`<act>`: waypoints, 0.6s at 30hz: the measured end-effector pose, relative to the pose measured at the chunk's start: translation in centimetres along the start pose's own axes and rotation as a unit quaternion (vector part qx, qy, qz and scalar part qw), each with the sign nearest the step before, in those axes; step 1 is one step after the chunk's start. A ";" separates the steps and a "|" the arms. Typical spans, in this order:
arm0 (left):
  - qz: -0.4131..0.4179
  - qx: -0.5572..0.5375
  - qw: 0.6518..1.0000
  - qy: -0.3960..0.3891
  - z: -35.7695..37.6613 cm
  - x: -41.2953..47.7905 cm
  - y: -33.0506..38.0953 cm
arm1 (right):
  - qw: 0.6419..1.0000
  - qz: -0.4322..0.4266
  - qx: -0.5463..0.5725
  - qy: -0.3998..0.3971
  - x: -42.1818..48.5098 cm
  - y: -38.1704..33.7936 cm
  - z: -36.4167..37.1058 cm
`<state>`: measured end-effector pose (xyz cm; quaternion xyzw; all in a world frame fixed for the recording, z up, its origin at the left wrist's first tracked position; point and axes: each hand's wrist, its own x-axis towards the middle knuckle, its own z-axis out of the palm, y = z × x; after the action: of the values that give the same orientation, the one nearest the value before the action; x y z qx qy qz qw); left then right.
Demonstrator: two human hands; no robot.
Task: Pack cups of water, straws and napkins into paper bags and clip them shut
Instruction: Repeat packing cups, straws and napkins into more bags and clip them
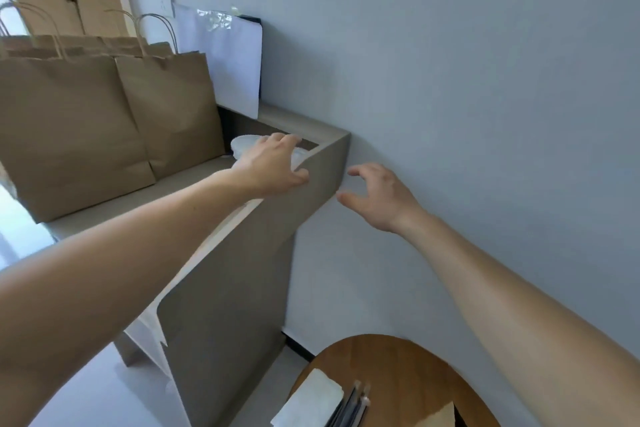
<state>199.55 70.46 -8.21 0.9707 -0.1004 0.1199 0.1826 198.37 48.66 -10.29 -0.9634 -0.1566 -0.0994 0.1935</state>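
Left hand (272, 165) reaches forward palm-down, fingers (289, 139) spread — right hand (381, 198) hovers alongside, loosely curled, empty.

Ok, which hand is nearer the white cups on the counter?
Left. The left hand is over the white cups; the right hand hovers off the end of the counter, beside the wall.

We see a grey table (183, 184) carrying brown paper bags (69, 135) upright, side by side, with pale, blurred cups (244, 144) just beside them near its raised end. Lower down, a round wooden table (408, 367) bears white napkins (311, 399) and straws (349, 406) close together.
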 end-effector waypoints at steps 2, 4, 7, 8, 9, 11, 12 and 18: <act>-0.030 0.002 0.999 0.011 -1.5 -0.3 -2.5 | 1.000 -0.017 -0.001 -0.006 1.9 -2.3 0.5; -0.060 0.003 0.998 0.019 -2.7 -0.6 -5.1 | 1.000 -0.027 -0.008 -0.013 3.7 -4.5 1.3; -0.094 0.006 0.995 0.026 -3.7 -1.2 -8.4 | 0.999 -0.040 -0.030 -0.020 6.2 -7.4 2.5; -0.105 0.007 0.994 0.026 -3.8 -1.4 -9.3 | 0.998 -0.042 -0.040 -0.023 7.0 -8.4 2.9; -0.114 0.007 0.993 0.025 -3.9 -1.6 -10.3 | 0.997 -0.042 -0.057 -0.031 7.7 -9.2 3.4; -0.125 0.011 0.992 0.020 -3.7 -2.0 -11.9 | 0.992 -0.032 -0.110 -0.062 9.1 -10.8 4.5; -0.129 0.011 0.991 0.016 -3.6 -2.1 -12.6 | 0.987 -0.023 -0.140 -0.082 9.7 -11.6 5.1; -0.139 0.002 0.990 0.003 -2.8 -2.0 -15.4 | 0.957 0.027 -0.261 -0.124 12.2 -13.6 8.6</act>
<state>200.81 85.90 -11.31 0.9751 0.0362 0.0967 0.1960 206.23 67.26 -10.37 -0.9890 -0.1221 -0.0112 -0.0833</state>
